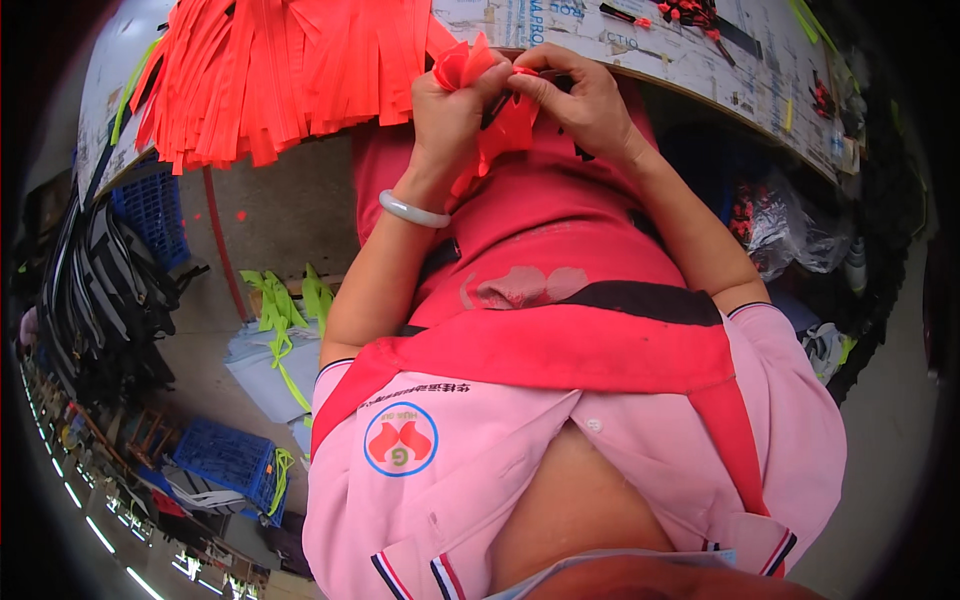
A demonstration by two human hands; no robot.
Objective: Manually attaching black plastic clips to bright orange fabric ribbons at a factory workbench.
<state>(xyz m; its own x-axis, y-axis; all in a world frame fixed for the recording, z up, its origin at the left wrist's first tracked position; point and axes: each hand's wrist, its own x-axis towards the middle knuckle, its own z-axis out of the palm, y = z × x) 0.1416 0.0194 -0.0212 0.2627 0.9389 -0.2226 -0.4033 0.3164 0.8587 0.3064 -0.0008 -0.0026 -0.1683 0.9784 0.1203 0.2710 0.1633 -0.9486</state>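
Observation:
At the table's near edge my left hand (452, 105), with a pale bangle on its wrist, is closed around bunched orange-red fabric strips (462, 66). Their loose ends hang below the fist in front of the red apron (545, 235). Close beside it my right hand (588, 108) pinches a small orange-red end, with thumb and forefinger together. A dark piece shows between the two hands, partly hidden by the fingers. Just left of my left hand, a large pile of orange-red strips (285, 75) lies on the table and drapes over its edge.
The table (760, 100) has a printed, worn top. Small red and black pieces (690, 14) lie at its far right. Black straps (105, 290) hang at the left. Lower left are a blue crate (225, 462) and yellow-green strips (275, 305); clear plastic bags (785, 225) sit at the right.

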